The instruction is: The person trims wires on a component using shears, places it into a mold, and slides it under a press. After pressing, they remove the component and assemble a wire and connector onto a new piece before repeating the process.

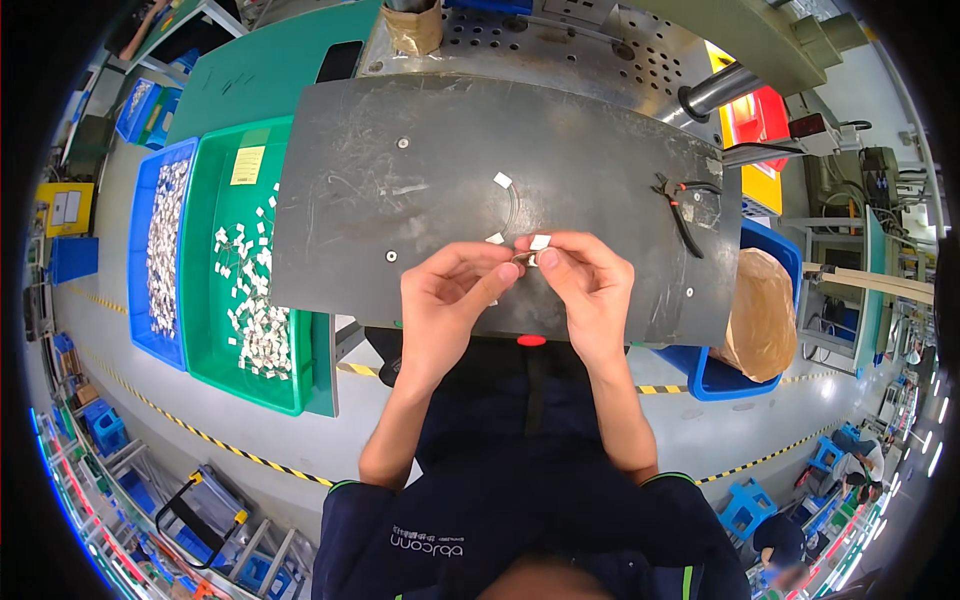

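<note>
Indoors, a person in a dark blue top is working over a dark grey table. The left hand is curling inward, its thumb and forefinger closing on a thin dark wire. The right hand is pinching a white connector beside that wire, the fingertips of both hands nearly meeting near the table's close edge. Just beyond them, a loose grey cable is lying in a curve, one white end piece pointing away and another resting close to the left forefinger. To the right, pliers with red-and-black handles are lying with their grips spread. Off the table's left side, a green bin is holding scattered white pieces and a pale yellow note, while a blue bin alongside is carrying a dense heap of small pale parts. On the opposite side, brown paper is lining another blue container. Behind the table, a perforated metal plate is spanning the background.
</note>
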`<state>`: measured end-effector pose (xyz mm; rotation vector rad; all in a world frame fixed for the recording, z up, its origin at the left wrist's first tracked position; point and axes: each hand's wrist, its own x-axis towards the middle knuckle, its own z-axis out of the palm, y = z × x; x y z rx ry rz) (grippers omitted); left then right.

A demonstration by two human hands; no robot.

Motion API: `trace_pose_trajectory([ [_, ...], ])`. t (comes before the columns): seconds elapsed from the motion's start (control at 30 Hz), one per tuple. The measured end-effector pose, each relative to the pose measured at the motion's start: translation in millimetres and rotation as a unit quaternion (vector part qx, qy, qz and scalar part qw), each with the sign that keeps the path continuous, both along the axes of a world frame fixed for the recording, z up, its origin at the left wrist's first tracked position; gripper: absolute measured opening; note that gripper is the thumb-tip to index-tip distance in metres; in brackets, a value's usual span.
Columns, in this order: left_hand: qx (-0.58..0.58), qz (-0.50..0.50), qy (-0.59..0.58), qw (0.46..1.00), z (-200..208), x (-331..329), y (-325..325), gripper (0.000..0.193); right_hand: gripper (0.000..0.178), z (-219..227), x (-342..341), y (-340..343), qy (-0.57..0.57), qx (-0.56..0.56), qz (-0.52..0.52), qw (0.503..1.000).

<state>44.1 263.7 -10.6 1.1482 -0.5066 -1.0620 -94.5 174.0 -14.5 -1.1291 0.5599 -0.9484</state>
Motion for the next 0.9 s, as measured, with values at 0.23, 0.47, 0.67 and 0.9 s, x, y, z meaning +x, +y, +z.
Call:
trace_pose_trajectory([
  [0.23, -0.047, 0.021, -0.14, 0.989, 7, 4, -3, 0.018, 0.016, 4, -3, 0, 0.013, 0.044, 0.006, 0.999],
  [0.47, -0.023, -0.09, -0.235, 0.967, 25, 21, -16, 0.018, 0.016, 14, -9, -2, 0.113, -0.049, 0.026, 0.992],
  [0.67, -0.045, -0.101, -0.072, 0.991, 18, 27, -14, 0.014, 0.02, 12, -25, -19, -0.06, 0.245, 0.228, 0.94],
  [0.9, -0.064, -0.128, -0.026, 0.989, 15, 28, -14, 0.013, 0.019, -11, -28, -16, -0.132, 0.274, 0.306, 0.902],
])
